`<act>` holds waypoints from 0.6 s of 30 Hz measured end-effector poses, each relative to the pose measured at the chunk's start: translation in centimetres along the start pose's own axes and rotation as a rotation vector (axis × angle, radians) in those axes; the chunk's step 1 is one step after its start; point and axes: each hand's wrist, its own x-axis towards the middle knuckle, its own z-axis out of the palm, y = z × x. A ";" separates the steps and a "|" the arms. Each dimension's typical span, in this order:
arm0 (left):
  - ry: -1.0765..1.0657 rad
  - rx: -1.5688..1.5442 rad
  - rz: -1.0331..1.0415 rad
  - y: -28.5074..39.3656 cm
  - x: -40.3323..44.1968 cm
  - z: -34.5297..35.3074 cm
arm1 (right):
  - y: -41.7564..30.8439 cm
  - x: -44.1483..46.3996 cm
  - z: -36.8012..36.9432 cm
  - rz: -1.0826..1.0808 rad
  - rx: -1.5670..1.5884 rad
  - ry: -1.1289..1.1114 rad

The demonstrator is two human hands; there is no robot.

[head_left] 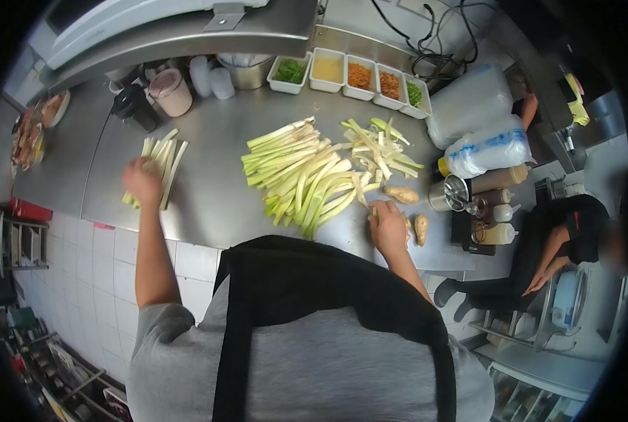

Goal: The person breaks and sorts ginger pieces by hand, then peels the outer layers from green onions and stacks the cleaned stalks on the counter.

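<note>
My left hand (142, 181) lies over a small bunch of scallion stalks (170, 158) on the steel counter, its fingers curled onto them. A large heap of pale green scallion stalks (296, 172) lies in the middle, with peeled-off outer leaves (378, 151) at its right. My right hand (387, 228) is closed just below the heap's right end, beside ginger pieces (401, 194). A thin pale strip (360, 188) shows by its fingertips; whether the fingers grip it is unclear. The palm side of both hands is hidden.
White tubs (326, 70) of chopped food line the back of the counter (212, 155). A lidded container (170, 93) and a black jar (134, 109) stand back left. Bagged plastic (489, 146), a metal container (449, 193) and sauce bottles (496, 199) stand right. Another person (560, 243) is farther right.
</note>
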 end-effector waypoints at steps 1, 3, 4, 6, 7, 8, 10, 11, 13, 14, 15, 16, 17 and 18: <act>0.020 -0.145 0.130 2.4 -0.1 0.0 | 0.2 -0.1 0.6 0.032 0.027 -0.033; -0.222 -0.607 0.249 8.1 -1.0 -0.3 | 0.3 0.0 1.3 0.058 0.148 -0.034; -0.348 -0.625 0.279 10.8 -1.8 -0.8 | 0.0 0.2 1.1 0.078 0.214 -0.034; -0.569 -0.652 0.283 14.0 -2.9 -1.3 | -0.6 0.5 0.2 0.114 0.326 -0.055; -0.662 -0.662 0.267 15.3 -3.3 -1.1 | -1.6 0.8 -0.2 0.130 0.373 -0.068; -0.623 -0.637 0.288 15.8 -3.8 -0.3 | -2.3 1.2 -0.7 0.149 0.422 -0.064; -0.592 -0.629 0.303 16.2 -3.8 0.3 | -1.9 1.7 1.1 -0.001 0.374 0.074; -0.545 -0.684 0.326 16.4 -3.7 0.0 | -1.7 2.2 1.6 -0.002 0.403 0.086; -0.484 -0.747 0.340 16.7 -3.0 -0.2 | -0.9 3.5 1.5 0.019 0.445 -0.014; -0.478 -0.781 0.312 16.8 -2.4 -0.7 | -0.7 4.2 0.6 0.041 0.455 0.032; -0.477 -0.808 0.276 16.9 -1.8 -1.4 | -0.7 5.0 -0.4 0.061 0.469 0.068; -0.508 -0.920 0.216 17.0 -1.1 -2.0 | -0.6 5.7 -1.2 0.077 0.485 0.094; -0.540 -1.028 0.145 16.9 -0.8 -2.4 | 0.0 6.6 -1.6 0.037 0.343 0.111; -0.573 -1.134 0.062 17.2 -0.4 -3.0 | 0.9 7.7 -2.1 -0.005 0.197 0.118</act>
